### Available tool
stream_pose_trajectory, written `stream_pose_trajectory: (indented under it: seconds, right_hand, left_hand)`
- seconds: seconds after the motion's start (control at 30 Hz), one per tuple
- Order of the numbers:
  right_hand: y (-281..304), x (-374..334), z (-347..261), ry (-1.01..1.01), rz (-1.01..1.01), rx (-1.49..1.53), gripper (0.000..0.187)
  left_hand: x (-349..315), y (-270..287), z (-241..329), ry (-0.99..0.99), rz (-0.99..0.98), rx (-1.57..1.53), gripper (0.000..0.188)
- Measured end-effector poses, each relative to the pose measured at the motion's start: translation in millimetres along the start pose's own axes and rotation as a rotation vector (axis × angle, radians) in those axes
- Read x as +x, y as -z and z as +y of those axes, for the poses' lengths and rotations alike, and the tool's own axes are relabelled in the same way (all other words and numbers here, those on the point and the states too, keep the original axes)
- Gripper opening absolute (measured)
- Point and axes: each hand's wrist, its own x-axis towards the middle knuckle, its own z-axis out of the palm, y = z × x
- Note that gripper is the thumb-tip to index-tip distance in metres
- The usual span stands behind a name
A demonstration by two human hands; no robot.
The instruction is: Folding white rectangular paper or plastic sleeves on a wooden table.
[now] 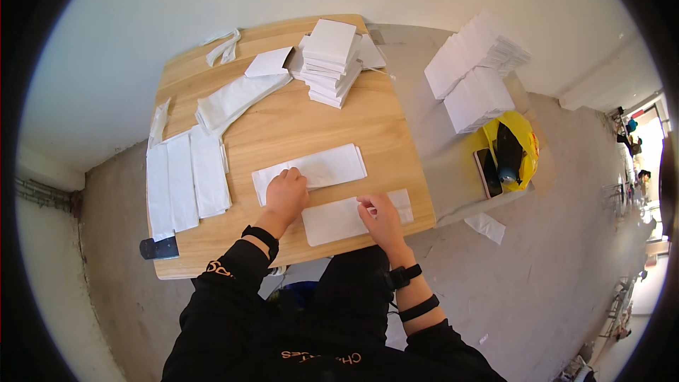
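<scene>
Two flat white strips lie in front of me on the wooden table (pixel 332 126); I cannot tell whether they are paper or thin plastic. The farther white strip (pixel 327 167) looks layered at its right end. My left hand (pixel 286 192) is on its near left part, fingers bent down and closed against it; the fingertips are hidden. Over the nearer white strip (pixel 332 222), towards its right half, hovers or rests my right hand (pixel 382 221). Its fingers are curled loosely, with a gap at the thumb and nothing visible between them.
Several white strips (pixel 182 182) overlap at the table's left. More white sheets (pixel 239 97), a white box (pixel 269 62) and a stack of white boxes (pixel 329 64) stand behind. Right of the table are piled white boxes (pixel 477 102), a yellow bag (pixel 527 148) and a phone (pixel 488 173).
</scene>
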Motion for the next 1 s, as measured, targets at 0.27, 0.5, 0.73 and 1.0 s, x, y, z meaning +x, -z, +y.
stream_pose_trajectory:
  seconds: [0.27,0.5,0.73,1.0]
  right_hand:
    - [-6,17,17,-0.037,0.069,0.046,0.012]
    - [-20,23,14,-0.096,0.075,0.092,0.024]
    - [-27,55,4,0.154,0.271,-0.334,0.028]
    - [-30,59,6,0.141,0.184,-0.163,0.017]
  left_hand:
    - [-1,7,2,0.046,0.069,-0.103,0.004]
    - [0,8,2,0.228,0.055,-0.263,0.003]
    - [-6,11,5,0.291,0.064,-0.338,0.005]
    - [-20,21,6,0.294,0.146,-0.368,0.007]
